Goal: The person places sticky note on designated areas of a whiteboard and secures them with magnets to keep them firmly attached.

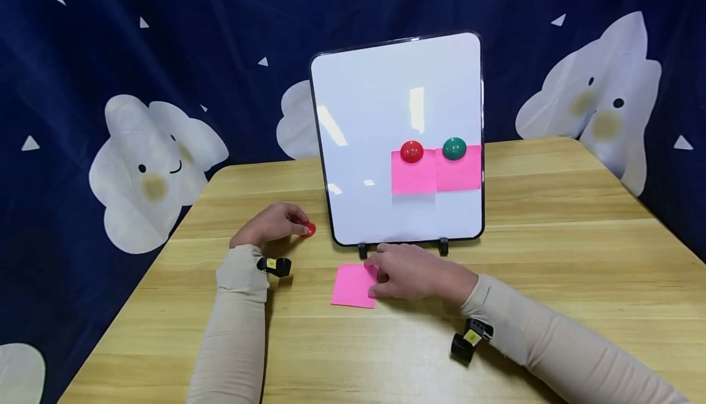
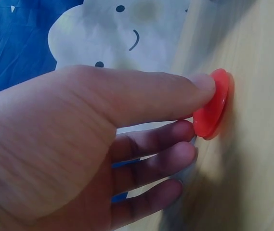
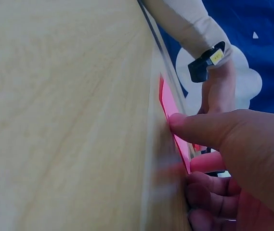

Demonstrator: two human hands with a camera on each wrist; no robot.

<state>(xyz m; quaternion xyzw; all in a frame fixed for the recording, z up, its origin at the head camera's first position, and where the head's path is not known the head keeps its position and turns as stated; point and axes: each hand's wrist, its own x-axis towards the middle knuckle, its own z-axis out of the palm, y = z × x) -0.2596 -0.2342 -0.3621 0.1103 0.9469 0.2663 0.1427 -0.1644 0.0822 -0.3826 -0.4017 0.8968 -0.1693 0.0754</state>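
Observation:
On the left of the table, my left hand point(image 1: 271, 224) pinches a round red magnet point(image 2: 215, 108) between thumb and index finger, the magnet tilted right at the wooden surface. Its other fingers lie loosely curled beneath. My right hand point(image 1: 410, 271) is in front of the whiteboard point(image 1: 358, 122) and grips the right side of a pink sticky note point(image 1: 350, 286) on the table. In the right wrist view the thumb is on one edge of the sticky note point(image 3: 166, 97) and the index finger at the other.
Two pink notes point(image 1: 413, 178) hang side by side on the whiteboard, under a red magnet point(image 1: 412, 152) and a green magnet point(image 1: 455, 149). Black feet point(image 1: 444, 246) support the board on the wooden table point(image 1: 579, 226). A dark blue cloth point(image 1: 231, 18) with white clouds hangs behind.

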